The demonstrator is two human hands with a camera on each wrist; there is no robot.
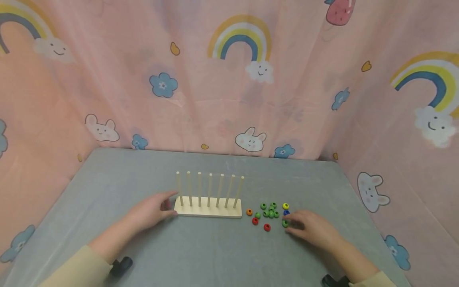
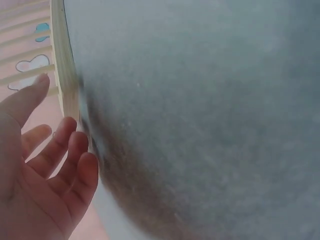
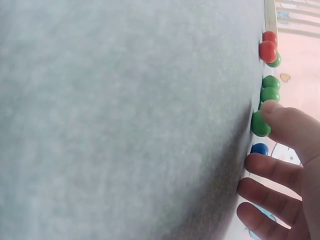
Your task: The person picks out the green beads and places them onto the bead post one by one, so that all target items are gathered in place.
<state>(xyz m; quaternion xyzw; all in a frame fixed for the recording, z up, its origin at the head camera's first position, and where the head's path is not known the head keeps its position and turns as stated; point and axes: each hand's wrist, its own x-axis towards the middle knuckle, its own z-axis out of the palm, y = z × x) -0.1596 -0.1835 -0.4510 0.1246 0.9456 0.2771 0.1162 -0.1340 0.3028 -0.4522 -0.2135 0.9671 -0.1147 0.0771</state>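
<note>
Clearly, right hand (image 1: 313,229) nearer: round, holed green bead (image 1: 285,223) at its parted, ungripping fingers, toward left edge of counter (image 1: 211,255). Left hand (image 1: 152,211) relaxed beside pale wooden pegged rack (image 1: 208,212).

And here's the left sleeve (image 1: 80,269), plain pale cream-yellow, left of the wooden peg rack (image 1: 208,212) and nearer the wearer, its cuff ending on the forearm. There at the cuff, a black device (image 1: 122,266) with a rounded, cylinder-like end! Over right of the rack, again nearer the wearer, the right sleeve (image 1: 374,280) shows the same pale shade, partly out of view, with a second black device (image 1: 333,281) beside it.
</note>
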